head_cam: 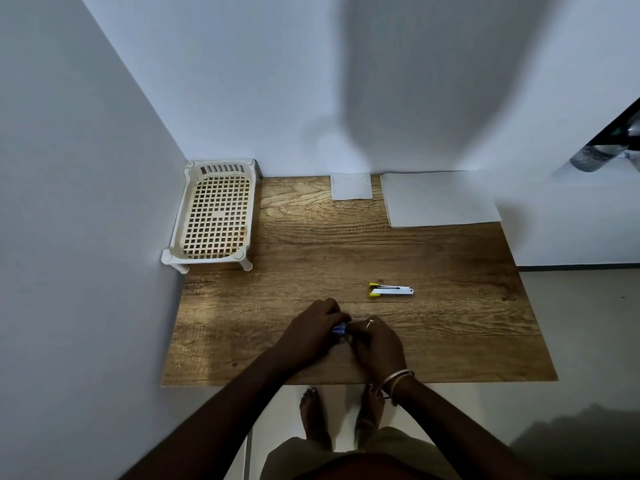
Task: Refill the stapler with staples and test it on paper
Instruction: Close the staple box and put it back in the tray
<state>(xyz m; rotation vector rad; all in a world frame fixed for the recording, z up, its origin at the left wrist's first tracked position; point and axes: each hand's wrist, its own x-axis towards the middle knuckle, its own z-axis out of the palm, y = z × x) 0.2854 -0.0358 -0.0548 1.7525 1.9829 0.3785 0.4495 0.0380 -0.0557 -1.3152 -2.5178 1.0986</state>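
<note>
Head view: my left hand [313, 336] and right hand [377, 346] both closed in a grip on a blue item [340, 329], likely the stapler, at bench [450, 341] front. Yellow-ended white piece [390, 290] lies beyond, up-right, long axis left-right, nearer my right hand; paper [440, 199] far right rear.

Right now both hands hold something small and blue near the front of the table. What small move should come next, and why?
Probably finish opening the blue item, which both the left hand and right hand hold; it is mostly hidden, so I cannot tell whether it is open. The stapler lies apart on the table, untouched, and the paper waits at the back.
</note>
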